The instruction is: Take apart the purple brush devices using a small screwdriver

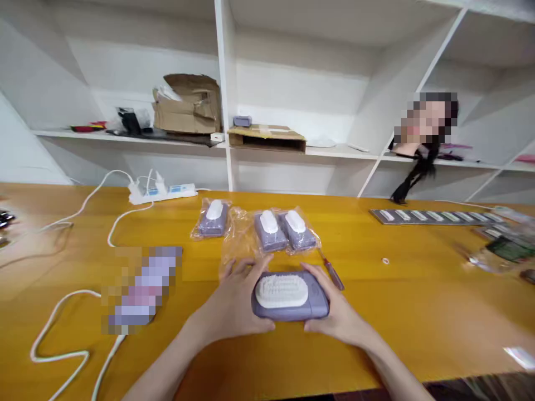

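Between my hands is a grey-purple block-shaped device [315,303] with a white oval pad [281,291] that looks bristled. My left hand [234,303] grips its left end, thumb along the near side and fingers at the far side. The right end is held by my right hand [336,312] in the same way. Just beyond lie two similar devices in clear plastic, one [271,231] beside the other [298,231]. A third wrapped device [213,219] sits farther left. A screwdriver [333,273] with a reddish handle lies past my right hand.
At left a blurred-out phone-like object [144,289] has a white cable [61,312]. A power strip [163,193] stands at the back. Right are a long strip of pale pieces [434,217], a small ring [385,260] and plastic bags [501,248]. Shelves hold cardboard boxes [188,108] and a mannequin head [426,122].
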Tool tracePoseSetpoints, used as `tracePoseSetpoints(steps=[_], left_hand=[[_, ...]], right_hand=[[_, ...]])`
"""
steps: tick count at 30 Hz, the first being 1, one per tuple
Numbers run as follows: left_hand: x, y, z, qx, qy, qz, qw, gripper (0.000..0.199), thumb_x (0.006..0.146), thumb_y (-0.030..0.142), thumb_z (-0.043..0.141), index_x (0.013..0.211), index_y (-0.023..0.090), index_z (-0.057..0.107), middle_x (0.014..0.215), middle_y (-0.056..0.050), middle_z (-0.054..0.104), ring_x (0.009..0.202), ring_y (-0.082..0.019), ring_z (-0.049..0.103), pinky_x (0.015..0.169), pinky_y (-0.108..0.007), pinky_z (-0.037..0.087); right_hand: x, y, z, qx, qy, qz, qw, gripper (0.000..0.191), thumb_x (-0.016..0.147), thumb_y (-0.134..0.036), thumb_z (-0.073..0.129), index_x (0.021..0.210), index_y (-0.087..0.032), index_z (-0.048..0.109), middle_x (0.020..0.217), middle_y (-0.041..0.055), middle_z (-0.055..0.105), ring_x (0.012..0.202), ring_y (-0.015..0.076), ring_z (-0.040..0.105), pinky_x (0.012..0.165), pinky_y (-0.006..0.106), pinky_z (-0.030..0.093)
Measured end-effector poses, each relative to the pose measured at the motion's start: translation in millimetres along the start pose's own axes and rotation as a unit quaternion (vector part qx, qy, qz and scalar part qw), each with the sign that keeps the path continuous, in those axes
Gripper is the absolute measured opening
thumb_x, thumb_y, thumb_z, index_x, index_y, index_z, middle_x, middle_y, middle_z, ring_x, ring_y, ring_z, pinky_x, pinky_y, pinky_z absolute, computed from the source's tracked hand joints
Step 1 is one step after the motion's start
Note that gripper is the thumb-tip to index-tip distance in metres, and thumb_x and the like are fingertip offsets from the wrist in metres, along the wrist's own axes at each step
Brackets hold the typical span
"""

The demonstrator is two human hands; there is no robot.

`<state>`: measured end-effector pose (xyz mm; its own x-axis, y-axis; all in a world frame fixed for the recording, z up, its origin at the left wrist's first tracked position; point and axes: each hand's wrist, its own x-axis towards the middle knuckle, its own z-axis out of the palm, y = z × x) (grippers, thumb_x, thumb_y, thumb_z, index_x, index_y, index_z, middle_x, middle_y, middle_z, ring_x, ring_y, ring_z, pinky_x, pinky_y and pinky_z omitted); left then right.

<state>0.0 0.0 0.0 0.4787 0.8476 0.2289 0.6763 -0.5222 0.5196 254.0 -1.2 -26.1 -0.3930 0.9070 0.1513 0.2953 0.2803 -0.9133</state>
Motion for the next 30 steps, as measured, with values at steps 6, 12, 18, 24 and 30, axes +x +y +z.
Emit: tracePoseSetpoints(steps=[6,12,18,24,30], left_hand=[[8,-4,12.5,-0.024,0.034,-0.022,0.999,0.100,0.055,0.029,0.070,0.141,0.025,0.019,0.128,-0.009,0.052,0.118,-0.029,0.044,0.104,-0.048,0.025],[1,-10,15.3,-0.012,-0.011,0.002,1.000,0.100,0.055,0.033,0.072,0.142,0.027,0.021,0.132,-0.010,0.050,0.121,-0.032,0.042,0.104,-0.053,0.024],[-3,-14,1.1,-0.136,0.251,0.019,0.958,0.034,0.077,0.034,0.057,0.108,0.021,0.056,0.102,-0.007,0.063,0.096,-0.022,0.056,0.084,-0.036,0.044],[-4,-20,0.0,-0.289,0.177,-0.137,0.931,0.035,0.084,0.043,0.046,0.060,0.018,0.051,0.051,0.003,0.047,0.048,-0.011,0.045,0.048,-0.023,0.037],[2,-6,9.6,-0.504,0.018,-0.233,0.831,0.050,0.080,0.051,0.048,0.122,0.024,0.049,0.092,-0.003,0.065,0.069,-0.016,0.060,0.063,-0.029,0.049]], right_hand=[[27,-9,-1,0.274,0.038,0.112,0.954,0.054,0.073,-0.033,0.061,0.124,-0.025,0.047,0.110,0.0033,0.063,0.096,0.0211,0.059,0.080,0.030,0.043],[25,-1,8,0.327,0.068,0.200,0.921,0.039,0.066,-0.020,0.064,0.105,-0.021,0.060,0.090,0.0004,0.069,0.076,0.0160,0.062,0.066,0.025,0.044],[22,-2,-5,0.329,0.064,0.203,0.920,0.036,0.067,-0.020,0.064,0.104,-0.020,0.062,0.092,0.0025,0.070,0.076,0.0168,0.063,0.067,0.026,0.046],[20,-4,-14,0.342,0.046,0.180,0.921,0.040,0.066,-0.020,0.066,0.105,-0.021,0.063,0.087,0.0009,0.068,0.073,0.0155,0.062,0.064,0.024,0.047],[19,-5,-9,0.363,0.082,0.146,0.917,0.038,0.069,-0.021,0.065,0.107,-0.023,0.062,0.092,0.0010,0.068,0.079,0.0156,0.062,0.066,0.023,0.047]])
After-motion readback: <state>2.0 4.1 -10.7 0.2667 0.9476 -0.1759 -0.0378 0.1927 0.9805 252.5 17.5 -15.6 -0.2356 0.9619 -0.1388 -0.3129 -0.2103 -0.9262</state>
